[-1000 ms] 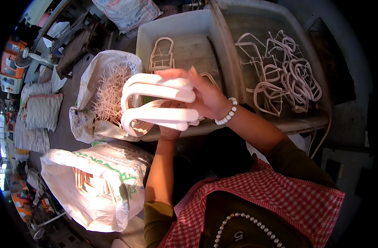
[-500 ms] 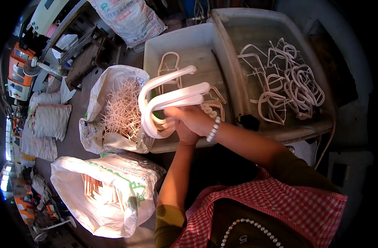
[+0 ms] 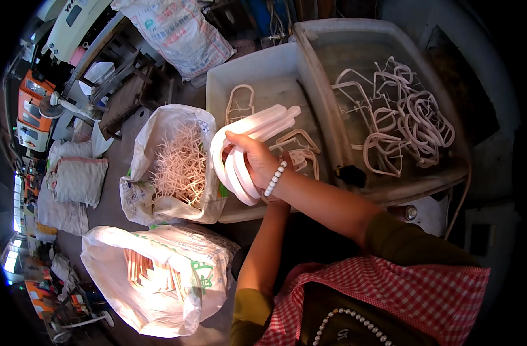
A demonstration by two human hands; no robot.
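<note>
The free ends of my pale U-shaped plastic pieces (image 3: 256,122), splayed apart half a second ago, now lie close together, pointing far right. My right grip (image 3: 256,161) is clamped on the bundle near its bends; my left grip (image 3: 277,201) is mostly hidden beneath that wrist, so I can't tell its closure. They're above the left tub (image 3: 262,62)'s near left corner. I'd keep the bends nested, pressing evenly so none slips.
</note>
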